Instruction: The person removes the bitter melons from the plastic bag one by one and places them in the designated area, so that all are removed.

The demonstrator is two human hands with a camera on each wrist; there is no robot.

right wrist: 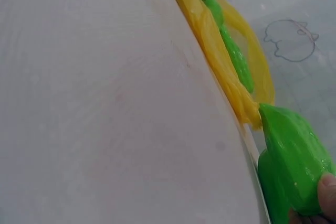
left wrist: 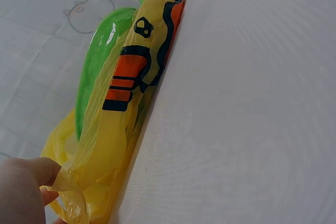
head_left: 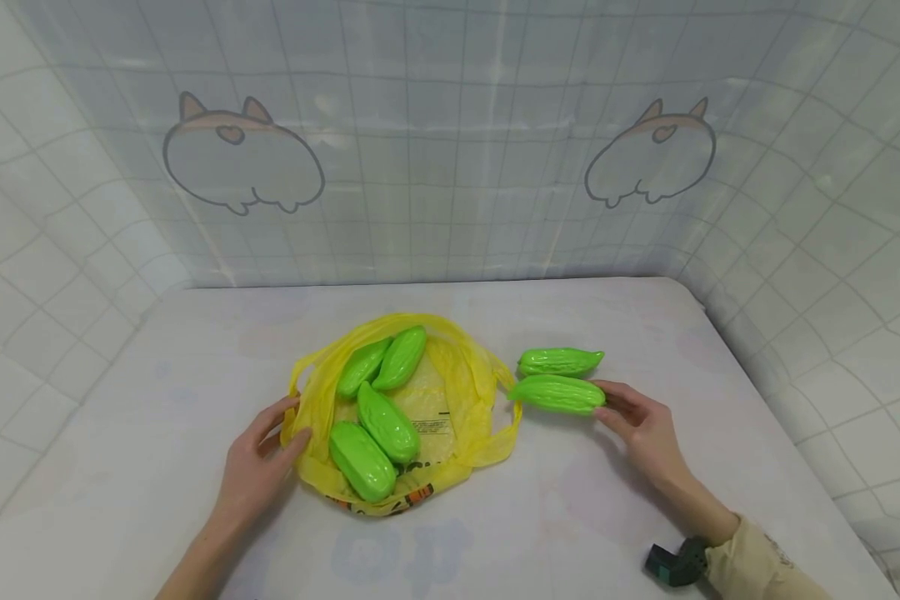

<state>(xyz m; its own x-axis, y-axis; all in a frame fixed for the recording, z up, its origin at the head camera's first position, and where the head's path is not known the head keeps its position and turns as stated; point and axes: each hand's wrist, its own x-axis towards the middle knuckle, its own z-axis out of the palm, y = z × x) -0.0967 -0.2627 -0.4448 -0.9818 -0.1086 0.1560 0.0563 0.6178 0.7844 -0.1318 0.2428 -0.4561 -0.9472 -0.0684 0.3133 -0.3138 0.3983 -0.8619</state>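
Observation:
A yellow plastic bag (head_left: 461, 392) lies spread with its mouth wide, and several glossy green bitter melons (head_left: 390, 423) rest inside. My left hand (head_left: 258, 458) pinches the bag's left edge between thumb and fingers; the left wrist view shows the bunched yellow film (left wrist: 79, 182) there. To the right of the bag, my right hand (head_left: 642, 429) grips a ridged bitter melon (head_left: 558, 394) by its blunt end, its pointed tip at the bag's right handle. Just behind it another bitter melon (head_left: 560, 362) lies on the table. In the right wrist view the thumb (right wrist: 328, 192) presses on the held one.
The table (head_left: 570, 517) has a pale cloth over it. A wall sheet (head_left: 450, 167) with a grid and cartoon animal outlines rises behind, and tiled sheets stand at both sides. A dark device (head_left: 677, 562) sits at the right wrist.

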